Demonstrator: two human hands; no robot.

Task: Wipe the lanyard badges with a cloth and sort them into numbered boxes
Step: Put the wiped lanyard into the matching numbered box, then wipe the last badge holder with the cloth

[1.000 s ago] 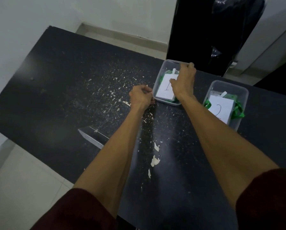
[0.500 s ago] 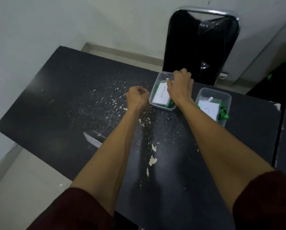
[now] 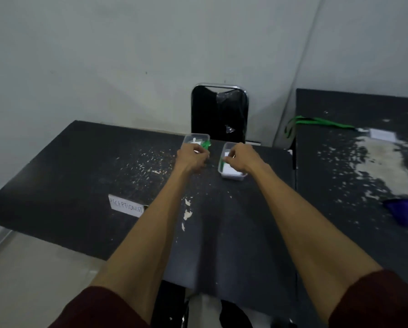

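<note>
Left hand [image 3: 193,157] at left box [image 3: 190,138], right hand [image 3: 242,157] over right box [image 3: 233,178], dark table [image 3: 80,162]

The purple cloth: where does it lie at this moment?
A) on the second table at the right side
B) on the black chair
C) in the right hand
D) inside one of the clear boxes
A: the purple cloth lies on the table at the right, and the left hand and the right hand are both over the other table.

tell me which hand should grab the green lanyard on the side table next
Probably right: the right hand is at the box on that side, while the left hand sits further from the green lanyard.
</note>
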